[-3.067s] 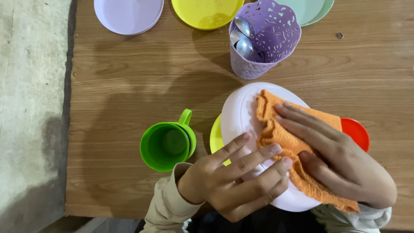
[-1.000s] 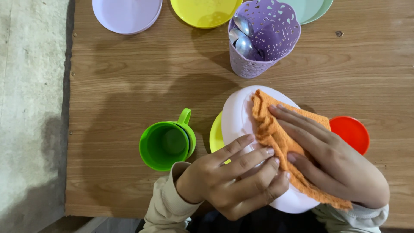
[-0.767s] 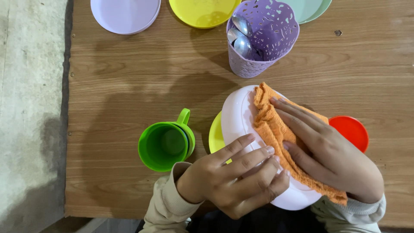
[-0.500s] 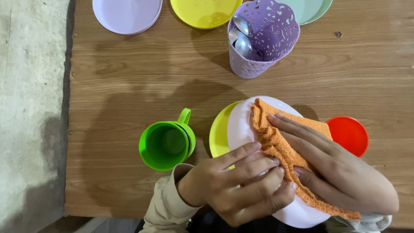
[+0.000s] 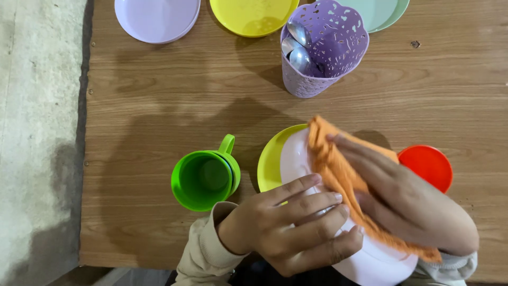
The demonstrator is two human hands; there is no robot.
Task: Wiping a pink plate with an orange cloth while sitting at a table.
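The tabletop (image 5: 159,106) looks like wood-grain laminate, matt, with a small dark knot mark at upper right. The pale plate (image 5: 370,259) at lower centre seems smooth plastic with a soft sheen, and the orange cloth (image 5: 330,164) lying on it is coarse, ribbed fabric, quite matt. The green mug (image 5: 203,179) at centre left is glossy plastic. The purple holder (image 5: 328,47) at the top is matt plastic pierced with cut-out patterns; the spoons (image 5: 299,45) in it are polished, reflective metal. The red lid (image 5: 428,165) at right looks like smooth plastic. The floor (image 5: 37,132) along the left edge appears rough and stony.
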